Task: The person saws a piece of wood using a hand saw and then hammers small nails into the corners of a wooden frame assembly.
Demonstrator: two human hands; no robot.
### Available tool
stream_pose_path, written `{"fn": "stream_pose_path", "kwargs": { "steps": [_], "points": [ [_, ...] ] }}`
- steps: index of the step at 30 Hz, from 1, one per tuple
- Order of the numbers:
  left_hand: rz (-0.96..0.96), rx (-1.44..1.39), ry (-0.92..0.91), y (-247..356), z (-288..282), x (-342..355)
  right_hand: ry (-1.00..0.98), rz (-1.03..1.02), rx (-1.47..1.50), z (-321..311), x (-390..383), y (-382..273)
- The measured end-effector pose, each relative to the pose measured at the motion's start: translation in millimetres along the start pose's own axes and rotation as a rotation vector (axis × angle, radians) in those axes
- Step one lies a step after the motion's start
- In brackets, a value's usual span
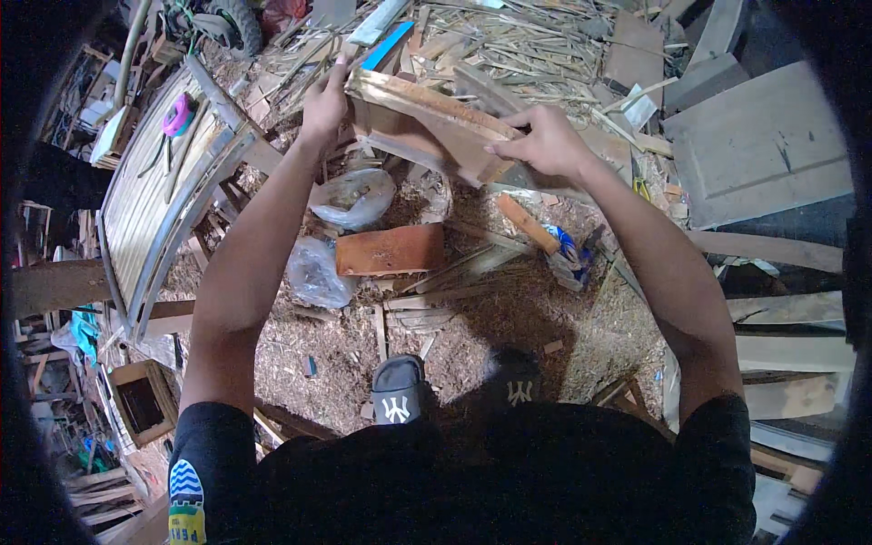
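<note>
Up in front of me, a brown wooden board [420,133] with a pale, rough top edge slopes down from left to right. My left hand [324,104] is closed on its left end, thumb near the top corner. At the other end my right hand [549,143] grips the right corner, fingers bent over the edge. Below the board on the ground are a clear plastic bag [356,196], a second crumpled bag [318,274] and a reddish-brown wood block [391,251]. A narrow wood piece [527,222] lies beside a blue-and-white packet [568,254].
A slatted bench [150,163] at left carries a pink tape measure [179,115]. Thin offcuts [536,45] are heaped at the far side. Large wooden panels [772,154] lean at right. Wood shavings [327,363] cover the floor around my dark slippers [398,386].
</note>
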State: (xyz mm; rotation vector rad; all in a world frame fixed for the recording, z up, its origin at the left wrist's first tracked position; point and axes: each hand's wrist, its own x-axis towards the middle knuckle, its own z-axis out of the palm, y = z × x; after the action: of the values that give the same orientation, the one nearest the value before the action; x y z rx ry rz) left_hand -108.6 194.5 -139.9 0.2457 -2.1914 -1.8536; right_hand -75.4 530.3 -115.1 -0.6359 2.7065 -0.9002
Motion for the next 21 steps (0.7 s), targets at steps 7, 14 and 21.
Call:
{"fn": "stream_pose_path", "kwargs": {
  "steps": [7, 14, 21],
  "points": [
    [-0.161, 0.026, 0.016, -42, -33, 4, 0.047, 0.085, 0.122, -24, -8, 1],
    [-0.558, -0.199, -0.301, -33, 9, -48, 0.168, 0.209, 0.458, -52, -23, 18],
    [-0.381, -0.354, -0.397, 29, 55, -45, 0.207, 0.388, 1.119, -47, -21, 10]
  ]
}}
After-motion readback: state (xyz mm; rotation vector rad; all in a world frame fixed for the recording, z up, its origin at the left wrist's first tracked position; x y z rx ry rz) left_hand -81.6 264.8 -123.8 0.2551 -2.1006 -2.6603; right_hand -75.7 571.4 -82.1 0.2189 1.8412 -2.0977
